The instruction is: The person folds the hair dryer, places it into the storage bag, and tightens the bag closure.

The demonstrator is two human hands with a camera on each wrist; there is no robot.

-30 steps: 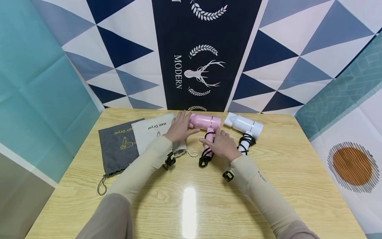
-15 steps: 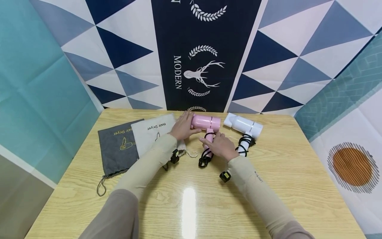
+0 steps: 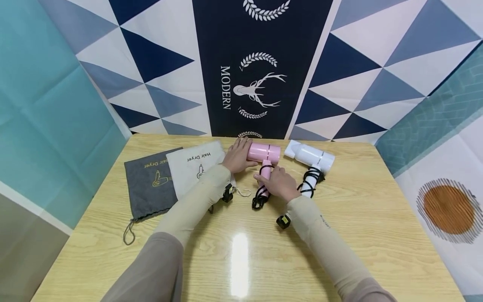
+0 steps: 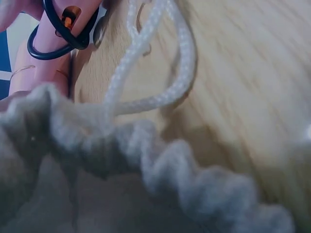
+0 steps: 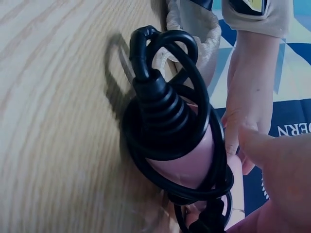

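A pink hair dryer lies at the back middle of the table, its handle toward me with a black cord wound round it. My right hand grips that handle, thumb across the near-left side and fingers on the right. Over the dryer's nozzle end lies my left hand, fingers reaching past the far side and thumb along the near side; the nozzle is hidden beneath it. Under my left forearm is a white "Hair Dryer" pouch, whose ruffled mouth and white drawstring fill the left wrist view.
To the right lies a white hair dryer, its handle also wrapped in black cord. A dark grey drawstring pouch sits at the left, partly under the white one. A patterned cloth wall rises behind the wooden table.
My left hand has slid to the right, from the white pouch's edge onto the dryer's nozzle end. The right hand stays at the handle. The head view has shifted slightly.
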